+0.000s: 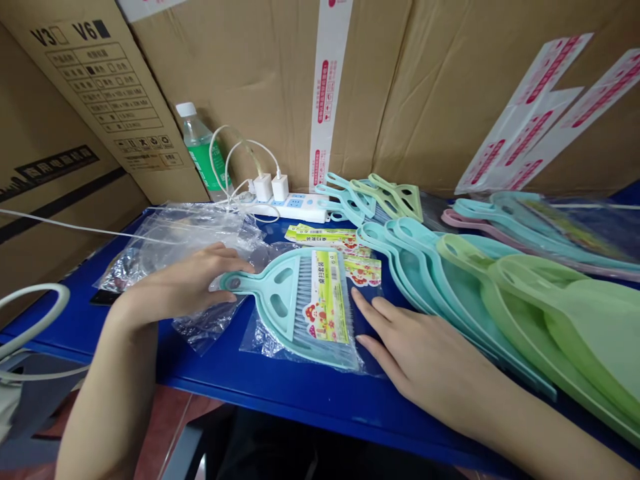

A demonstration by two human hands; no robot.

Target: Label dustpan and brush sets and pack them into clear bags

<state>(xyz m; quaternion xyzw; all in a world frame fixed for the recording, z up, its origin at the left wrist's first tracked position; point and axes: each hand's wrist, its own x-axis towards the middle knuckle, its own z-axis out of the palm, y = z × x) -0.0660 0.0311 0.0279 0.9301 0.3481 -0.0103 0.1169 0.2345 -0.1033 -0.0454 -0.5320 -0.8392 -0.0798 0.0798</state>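
Note:
On the blue table lies a mint-green dustpan and brush set (277, 293), with a yellow-green printed label card (326, 297) across the grey bristles. Clear plastic film shows around its edges. My left hand (195, 280) has thumb and fingers on either side of the handle's end. My right hand (415, 353) is at the set's right edge, index finger and thumb stretched apart beside the bristles and film. Beyond the set lie more label cards (325, 235). Close to my right hand, several mint dustpans (430, 280) and green dustpans (540, 333) lie overlapped, handles pointing away to the left.
Loose clear plastic bags (185, 233) lie at left. A power strip (300, 208) with white chargers stands at the back, beside a green-labelled bottle (205, 150). Small brushes (395, 197) lie behind the dustpans. Large cardboard boxes (250, 73) wall the back. A white cable (85, 227) crosses the left.

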